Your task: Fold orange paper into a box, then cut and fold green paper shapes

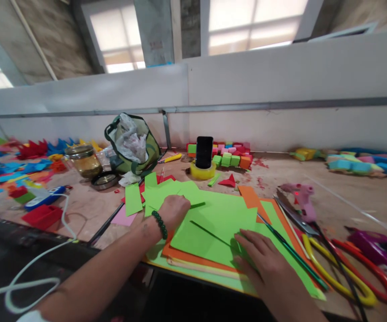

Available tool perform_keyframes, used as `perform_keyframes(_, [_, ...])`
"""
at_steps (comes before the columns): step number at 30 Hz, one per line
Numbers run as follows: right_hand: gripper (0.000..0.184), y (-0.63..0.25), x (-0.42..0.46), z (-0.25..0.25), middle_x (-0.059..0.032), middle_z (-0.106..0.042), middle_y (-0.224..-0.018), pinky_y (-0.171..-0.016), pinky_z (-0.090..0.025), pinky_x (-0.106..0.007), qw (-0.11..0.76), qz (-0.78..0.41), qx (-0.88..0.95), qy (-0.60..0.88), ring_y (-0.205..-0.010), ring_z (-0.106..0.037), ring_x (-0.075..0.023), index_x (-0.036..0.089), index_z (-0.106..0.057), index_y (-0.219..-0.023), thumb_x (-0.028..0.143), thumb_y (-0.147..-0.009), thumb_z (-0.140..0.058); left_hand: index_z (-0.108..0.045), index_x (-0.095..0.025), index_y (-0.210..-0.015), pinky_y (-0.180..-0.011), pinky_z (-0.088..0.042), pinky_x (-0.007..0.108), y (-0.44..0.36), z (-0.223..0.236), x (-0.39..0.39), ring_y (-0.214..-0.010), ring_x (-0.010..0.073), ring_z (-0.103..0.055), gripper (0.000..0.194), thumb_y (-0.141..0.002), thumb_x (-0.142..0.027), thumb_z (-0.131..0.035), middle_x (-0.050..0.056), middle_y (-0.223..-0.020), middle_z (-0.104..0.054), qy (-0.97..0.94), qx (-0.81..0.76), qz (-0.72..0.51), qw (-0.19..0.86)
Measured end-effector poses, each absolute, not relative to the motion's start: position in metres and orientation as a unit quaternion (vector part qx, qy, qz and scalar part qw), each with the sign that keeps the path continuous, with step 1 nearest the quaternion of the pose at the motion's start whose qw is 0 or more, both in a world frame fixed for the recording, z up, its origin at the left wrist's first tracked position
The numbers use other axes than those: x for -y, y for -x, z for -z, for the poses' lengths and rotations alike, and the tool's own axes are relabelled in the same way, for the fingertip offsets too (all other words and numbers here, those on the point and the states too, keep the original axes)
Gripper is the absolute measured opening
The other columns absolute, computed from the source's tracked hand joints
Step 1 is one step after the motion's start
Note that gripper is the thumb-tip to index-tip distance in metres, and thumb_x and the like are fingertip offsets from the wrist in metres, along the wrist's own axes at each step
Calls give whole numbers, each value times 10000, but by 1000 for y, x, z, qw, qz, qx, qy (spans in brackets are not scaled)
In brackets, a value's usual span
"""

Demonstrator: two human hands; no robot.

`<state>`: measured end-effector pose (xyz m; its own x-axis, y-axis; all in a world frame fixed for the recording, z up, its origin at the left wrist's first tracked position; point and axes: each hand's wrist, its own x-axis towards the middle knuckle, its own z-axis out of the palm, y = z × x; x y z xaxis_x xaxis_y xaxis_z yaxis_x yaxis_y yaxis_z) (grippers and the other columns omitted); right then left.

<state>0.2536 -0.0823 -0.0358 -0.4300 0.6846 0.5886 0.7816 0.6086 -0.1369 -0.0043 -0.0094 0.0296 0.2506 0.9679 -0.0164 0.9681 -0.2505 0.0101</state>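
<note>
My left hand (pixel 175 212), with a green bead bracelet (pixel 159 224) at the wrist, is closed over the bright green paper. A narrow green paper strip (pixel 198 205) sticks out from its fingers. My right hand (pixel 260 255) lies with fingers stretched out on the near right part of a green sheet (pixel 227 214). A thin dark line, perhaps a slit or a raised edge, runs across that sheet towards the right fingertips. Orange sheets (pixel 200 264) lie beneath it. Several smaller green pieces (pixel 133 200) are around the left hand.
To the right are a green pencil (pixel 294 250), scissors with yellow and red handles (pixel 341 273), and a pink glue gun (pixel 304 199). A phone (pixel 204 151) stands in a yellow tape roll (pixel 202 171). Behind the left hand are a green bag (pixel 151 156) and a jar (pixel 84 161). A white cable (pixel 42 255) hangs over the edge.
</note>
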Motion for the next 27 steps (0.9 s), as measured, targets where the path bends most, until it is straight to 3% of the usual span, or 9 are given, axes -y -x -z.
perform_keyframes(2, [277,-257,86,34,-106,-647,-1160,-858,-548,-385,331,83,838,426,-1085,-595,-247,212,-610,-1137,316,-894,-526,-632,-119,-1049,-783,-527,405,10,-39,10,-903,243,-637,226,-924,-266,-513,98,-995,-649,-777,-629,-20,-20])
perform_keyframes(4, [325,-260,90,30,-115,-607,-1214,-879,-537,-380,356,85,829,423,-1106,-583,-247,211,-562,-1207,309,-899,-519,-675,-105,-962,-715,-520,414,16,-53,17,-795,274,-659,280,-944,-206,-414,125,-807,-671,-755,-651,-54,-61])
perform_keyframes(7, [435,-261,95,22,-127,-551,-1271,-917,-516,-384,406,102,788,453,-1123,-574,-254,214,-465,-1322,282,-896,-525,-600,-185,-1188,-761,-511,418,14,-65,42,-945,294,-639,335,-947,-203,-367,144,-1018,-678,-728,-660,-132,-134])
perform_keyframes(10, [615,-259,100,18,-160,-517,-1318,-953,-490,-431,444,141,746,475,-1189,-530,-294,186,-336,-1424,238,-858,-570,-630,-196,-1116,-728,-539,308,-7,-51,79,-919,218,-649,323,-895,-104,-413,85,-1048,-696,-827,-469,-232,-206])
perform_keyframes(13, [581,-259,101,21,-146,-529,-1342,-990,-448,-480,401,143,793,435,-1261,-474,-296,193,-422,-1379,77,-814,-483,-660,-152,-1001,-649,-570,323,-32,-17,108,-799,230,-664,310,-861,-51,-403,103,-907,-720,-880,-389,-222,-158])
perform_keyframes(17, [496,-263,102,26,-47,-700,-1127,-959,-474,-430,326,86,861,380,-1157,-575,-216,245,-674,-1015,-33,-714,-397,-650,-188,-975,-637,-592,335,-43,14,122,-761,232,-665,260,-853,-97,-439,95,-854,-713,-889,-394,-224,-63])
perform_keyframes(21, [433,-263,107,23,-43,-743,-977,-844,-544,-337,315,2,873,372,-979,-648,-180,209,-681,-955,-27,-720,-405,-625,-168,-1041,-693,-584,324,-39,16,124,-844,225,-659,220,-870,-164,-485,105,-964,-700,-882,-385,-270,-29])
perform_keyframes(27, [240,-259,114,14,-43,-705,-830,-673,-528,-283,318,-92,860,387,-788,-611,-166,202,-649,-888,52,-835,-469,-644,-204,-853,-650,-539,270,-41,18,129,-753,179,-634,197,-891,-154,-457,70,-845,-665,-861,-406,-296,78])
